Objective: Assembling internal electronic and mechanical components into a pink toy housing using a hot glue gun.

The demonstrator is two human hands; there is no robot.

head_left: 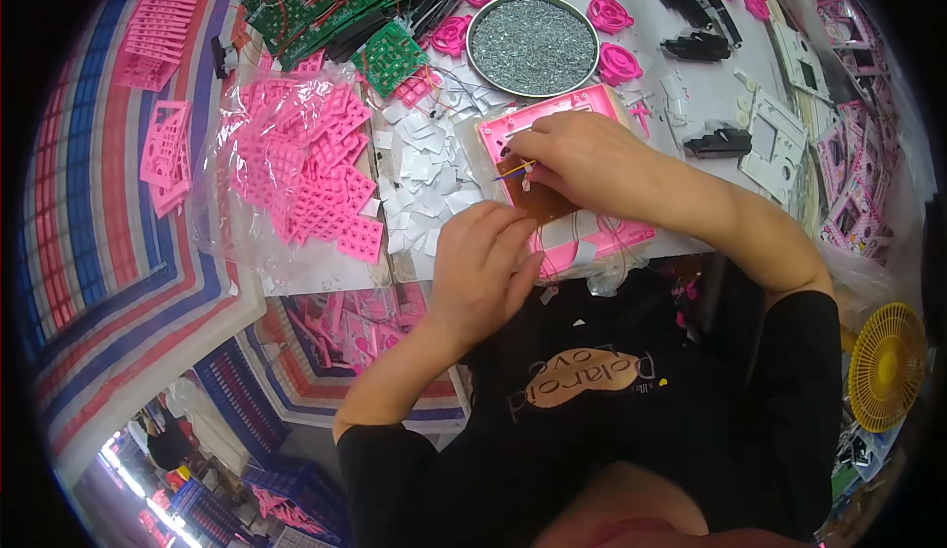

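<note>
A pink plastic casing [564,258] lies in front of me at the table edge, with a brown board [558,199] inside it. My left hand [483,267] grips the casing's near left side, thumb and fingers curled about its rim. Over the far left part of the casing, my right hand [592,158] has its fingertips pinched together on thin wires [513,171], yellow and blue. The fingers partly hide where these wires end. Other thin wires [610,227] curve along the near side of the casing.
Behind the casing stands a round tin [473,67] of small metal screws, with pink round parts [610,13] around it. Green circuit boards [316,15], white paper pieces [424,168] and bagged pink button pads [321,168] lie left. Black parts [718,143] and white casings [774,144] lie right.
</note>
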